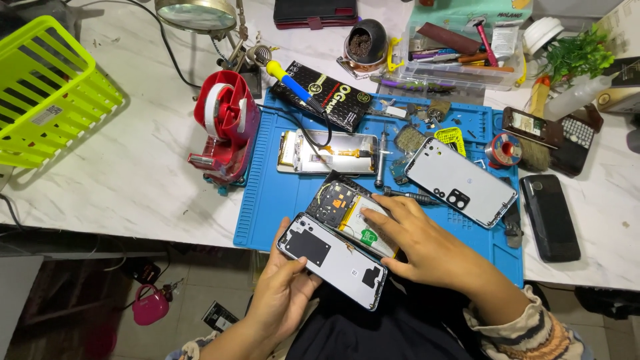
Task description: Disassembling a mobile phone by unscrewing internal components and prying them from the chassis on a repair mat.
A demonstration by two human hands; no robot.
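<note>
My left hand holds a grey phone back cover, inner side up, at the near edge of the blue work mat. Just beyond the cover lies an opened phone with its circuit board and battery exposed. My right hand rests flat on that phone's battery, fingers spread over it. A second grey back cover with a camera cutout lies to the right on the mat. Another opened phone frame lies farther back.
A red tape dispenser stands left of the mat, a lime basket at far left. A soldering iron, a screwdriver, a solder spool, a black phone and a parts box surround the mat.
</note>
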